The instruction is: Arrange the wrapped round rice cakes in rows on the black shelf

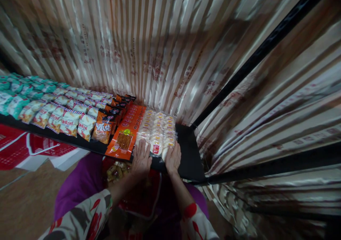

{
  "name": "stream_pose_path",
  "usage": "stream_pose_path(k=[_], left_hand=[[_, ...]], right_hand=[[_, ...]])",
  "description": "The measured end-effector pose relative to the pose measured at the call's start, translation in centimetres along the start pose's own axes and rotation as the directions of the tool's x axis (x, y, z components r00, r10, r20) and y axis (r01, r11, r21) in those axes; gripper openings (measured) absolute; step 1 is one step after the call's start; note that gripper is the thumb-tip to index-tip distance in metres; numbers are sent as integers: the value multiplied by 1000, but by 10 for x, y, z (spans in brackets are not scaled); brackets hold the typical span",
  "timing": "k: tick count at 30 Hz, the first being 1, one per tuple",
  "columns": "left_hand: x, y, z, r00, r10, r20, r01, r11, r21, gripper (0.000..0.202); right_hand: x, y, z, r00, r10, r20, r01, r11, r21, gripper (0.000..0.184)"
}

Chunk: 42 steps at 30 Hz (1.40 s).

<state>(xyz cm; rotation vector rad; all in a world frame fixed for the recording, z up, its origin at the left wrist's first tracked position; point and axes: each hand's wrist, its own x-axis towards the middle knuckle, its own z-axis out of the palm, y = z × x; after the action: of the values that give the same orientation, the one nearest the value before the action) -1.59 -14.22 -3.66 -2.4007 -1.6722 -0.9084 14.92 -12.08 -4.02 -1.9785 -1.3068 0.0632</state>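
Clear plastic packs of round white snacks (157,135) lie in rows at the right end of the goods on a black shelf (188,154). My left hand (142,158) rests on their near left corner, its fingers stretched out flat. Against their near right edge lies my right hand (172,157), fingers extended along the side; its thumb is hard to make out. Both hands touch the packs without closing round them. Beside my left hand is a flat orange snack bag (123,140) with brown sticks showing in its window.
Orange-and-black snack bags (102,126), white snack bags (69,122) and teal snack bags (17,105) line the shelf leftward. Striped plastic sheeting (149,44) hangs behind. A black post (255,55) rises at the right. Below are a red basket (53,148) and a red container (156,201).
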Motion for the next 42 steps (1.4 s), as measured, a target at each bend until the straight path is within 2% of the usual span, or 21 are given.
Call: stream_pose_path(k=[9, 12, 17, 22, 28, 31, 35, 38, 42], left_hand=[[3, 25, 4, 984, 171, 49, -172, 985, 32, 55], [8, 32, 12, 966, 257, 31, -258, 966, 20, 53], [17, 38, 26, 951, 310, -13, -310, 951, 5, 48], [20, 44, 28, 945, 327, -2, -327, 945, -9, 46], [25, 52, 30, 943, 332, 19, -330, 942, -55, 47], [30, 54, 35, 941, 338, 35, -336, 941, -52, 49], [32, 56, 35, 942, 326, 75, -325, 945, -33, 52], [33, 57, 29, 942, 323, 94, -321, 946, -38, 54], [33, 57, 25, 945, 317, 81, -314, 948, -44, 53]], right_hand=[[2, -3, 0, 997, 64, -43, -60, 995, 75, 68], [6, -2, 0, 992, 120, -50, -114, 987, 115, 70], [7, 4, 5, 989, 146, -37, -138, 978, 154, 69], [13, 15, 0, 985, 170, 5, -167, 966, 197, 66], [43, 23, -16, 979, 164, 122, -194, 934, 299, 67], [49, 25, -14, 975, 131, 177, -186, 923, 338, 68], [43, 25, -4, 967, 116, 226, -188, 924, 334, 70], [40, 25, -2, 963, 109, 245, -189, 925, 330, 71], [48, 26, -7, 968, 131, 216, -212, 886, 412, 70]])
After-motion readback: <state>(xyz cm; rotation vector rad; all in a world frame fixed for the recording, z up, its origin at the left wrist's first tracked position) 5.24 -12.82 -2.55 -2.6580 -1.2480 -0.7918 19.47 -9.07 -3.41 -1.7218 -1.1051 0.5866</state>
